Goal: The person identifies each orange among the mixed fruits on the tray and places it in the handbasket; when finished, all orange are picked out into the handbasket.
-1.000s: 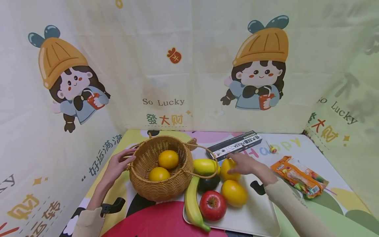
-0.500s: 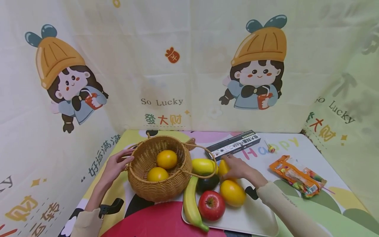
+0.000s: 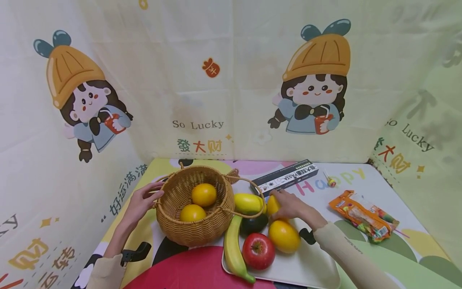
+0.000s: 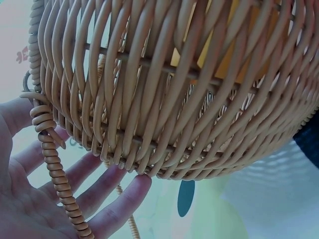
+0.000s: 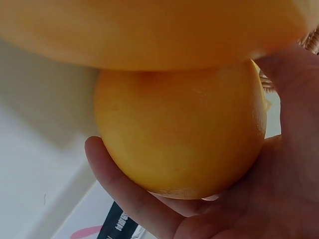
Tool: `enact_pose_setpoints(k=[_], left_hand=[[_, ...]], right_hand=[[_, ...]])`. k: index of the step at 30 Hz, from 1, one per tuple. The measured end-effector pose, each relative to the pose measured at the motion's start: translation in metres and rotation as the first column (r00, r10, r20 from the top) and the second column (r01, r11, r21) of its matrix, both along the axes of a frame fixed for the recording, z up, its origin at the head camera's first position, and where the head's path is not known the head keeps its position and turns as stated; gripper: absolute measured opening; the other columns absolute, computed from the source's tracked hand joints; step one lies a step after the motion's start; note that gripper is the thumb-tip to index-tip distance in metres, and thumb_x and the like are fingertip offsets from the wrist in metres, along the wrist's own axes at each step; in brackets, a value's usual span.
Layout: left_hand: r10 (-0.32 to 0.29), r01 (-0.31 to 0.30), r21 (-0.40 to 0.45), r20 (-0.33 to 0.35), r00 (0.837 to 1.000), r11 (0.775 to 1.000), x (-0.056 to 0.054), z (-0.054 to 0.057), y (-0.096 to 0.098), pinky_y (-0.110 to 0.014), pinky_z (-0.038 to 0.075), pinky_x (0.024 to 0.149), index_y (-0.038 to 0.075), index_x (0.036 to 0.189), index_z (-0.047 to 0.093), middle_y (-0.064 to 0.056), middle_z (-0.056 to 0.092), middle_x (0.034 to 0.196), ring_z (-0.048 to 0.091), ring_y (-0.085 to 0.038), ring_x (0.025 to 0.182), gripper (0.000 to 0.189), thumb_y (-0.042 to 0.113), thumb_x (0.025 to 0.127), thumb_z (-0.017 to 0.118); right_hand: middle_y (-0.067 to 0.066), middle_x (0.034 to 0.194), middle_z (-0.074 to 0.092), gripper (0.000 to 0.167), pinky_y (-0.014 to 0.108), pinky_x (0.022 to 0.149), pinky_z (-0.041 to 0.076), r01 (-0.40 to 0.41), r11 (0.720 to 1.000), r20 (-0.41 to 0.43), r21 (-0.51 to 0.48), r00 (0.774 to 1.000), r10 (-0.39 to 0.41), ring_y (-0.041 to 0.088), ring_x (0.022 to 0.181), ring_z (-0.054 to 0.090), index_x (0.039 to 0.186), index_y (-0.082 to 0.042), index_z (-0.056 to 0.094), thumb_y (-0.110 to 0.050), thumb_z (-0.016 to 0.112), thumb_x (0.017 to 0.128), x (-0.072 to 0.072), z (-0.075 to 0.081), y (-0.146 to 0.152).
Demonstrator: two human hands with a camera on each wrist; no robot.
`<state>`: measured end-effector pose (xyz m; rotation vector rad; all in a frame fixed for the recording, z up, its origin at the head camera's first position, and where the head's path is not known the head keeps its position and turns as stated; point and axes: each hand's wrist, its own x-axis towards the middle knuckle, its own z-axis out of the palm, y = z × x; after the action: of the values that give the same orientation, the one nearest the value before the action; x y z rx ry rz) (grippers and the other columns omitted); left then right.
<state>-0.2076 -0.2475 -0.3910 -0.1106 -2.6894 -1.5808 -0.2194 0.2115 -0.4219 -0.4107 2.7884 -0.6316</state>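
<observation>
Left hand (image 3: 142, 200) at the left side of the wicker basket (image 3: 195, 233), fingers loosely spread at the weave, handle crossing the palm; two oranges (image 3: 204, 195) lie inside. Banana (image 3: 234, 249) lies along the left edge of the white tray (image 3: 306, 265), red apple (image 3: 258, 251) just right of it. Right hand (image 3: 294, 204) holds an orange (image 3: 273, 205) near the tray's far edge, fingers and thumb curled round it; another orange (image 3: 284, 237) sits just nearer.

Orange fruit (image 5: 179, 134), tan woven basket (image 3: 195, 233)
</observation>
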Motion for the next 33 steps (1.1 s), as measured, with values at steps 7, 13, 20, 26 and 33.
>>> enact_pose_setpoints(k=[7,13,20,26,33], left_hand=[[-0.007,0.007,0.013,0.001,1.000,1.000,0.003,-0.002,-0.001,-0.023,0.050,0.073,0.001,0.137,0.049,-0.025,0.052,0.134,0.053,0.009,0.092,0.050,0.029,0.097,0.057],[-0.009,0.009,0.011,0.002,1.000,1.000,0.003,-0.002,0.000,-0.023,0.050,0.073,0.002,0.138,0.049,-0.025,0.051,0.134,0.053,0.008,0.093,0.050,0.029,0.097,0.057],[0.001,-0.001,-0.007,-0.003,1.000,1.000,0.000,0.000,0.000,-0.023,0.050,0.072,0.003,0.139,0.049,-0.024,0.051,0.135,0.055,0.000,0.095,0.050,0.030,0.097,0.057],[0.000,0.000,-0.018,-0.004,1.000,1.000,-0.001,0.000,0.000,-0.022,0.051,0.072,0.004,0.138,0.049,-0.024,0.052,0.135,0.056,-0.005,0.099,0.050,0.031,0.097,0.057],[-0.002,0.002,0.006,-0.003,1.000,1.000,-0.002,-0.002,-0.001,-0.022,0.050,0.072,0.003,0.139,0.049,-0.024,0.051,0.136,0.054,0.002,0.096,0.049,0.029,0.097,0.056]], right_hand=[[0.005,0.103,0.057,0.073,0.041,0.078,0.049,-0.022,1.000,0.008,-0.007,1.000,0.022,0.022,0.089,0.050,0.128,-0.009,0.053,-0.032,0.083,0.065,0.000,-0.002,0.004],[0.004,0.099,0.059,0.073,0.038,0.075,0.048,-0.046,0.999,-0.021,-0.017,0.999,0.046,0.021,0.088,0.050,0.128,-0.005,0.053,-0.032,0.081,0.065,-0.002,0.007,0.007],[0.004,0.091,0.058,0.074,0.032,0.066,0.046,-0.087,0.996,-0.120,-0.016,0.989,0.084,0.020,0.080,0.050,0.126,-0.001,0.051,-0.034,0.080,0.067,-0.006,0.035,0.008],[0.005,0.095,0.059,0.069,0.033,0.068,0.045,-0.087,0.996,-0.160,-0.033,0.984,0.081,0.021,0.082,0.052,0.124,-0.006,0.053,-0.036,0.079,0.068,-0.009,0.061,0.003],[0.008,0.101,0.060,0.072,0.032,0.068,0.048,-0.137,0.988,-0.195,-0.068,0.973,0.121,0.021,0.083,0.054,0.128,-0.005,0.052,-0.037,0.079,0.069,-0.015,0.090,-0.020]])
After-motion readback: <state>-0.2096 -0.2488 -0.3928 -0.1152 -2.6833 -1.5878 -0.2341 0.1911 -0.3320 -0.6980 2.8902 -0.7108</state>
